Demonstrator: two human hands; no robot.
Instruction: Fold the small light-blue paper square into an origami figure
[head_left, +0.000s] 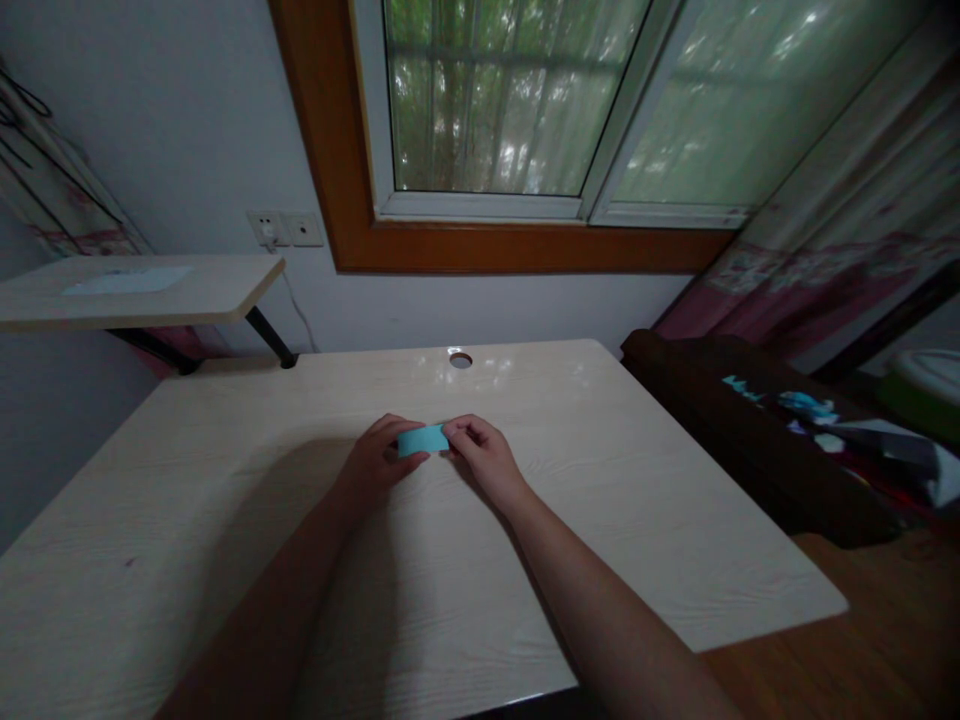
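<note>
A small light-blue rectangle, looking like a piece of paper point(422, 440), is held between my two hands over the middle of the pale wooden desk point(615, 540). My left hand point(382, 452) grips its left end, with fingers along the top and the thumb at the lower edge. At the right end, my right hand point(484, 455) pinches it between thumb and fingers. Whether the piece is folded or a single layer, I cannot tell.
A raised shelf point(225, 300) on black legs stands at the desk's back left, with a pale sheet point(127, 280) on it. Near the back edge is a round cable hole point(460, 361). Dark furniture bearing assorted items point(810, 407) stands to the right.
</note>
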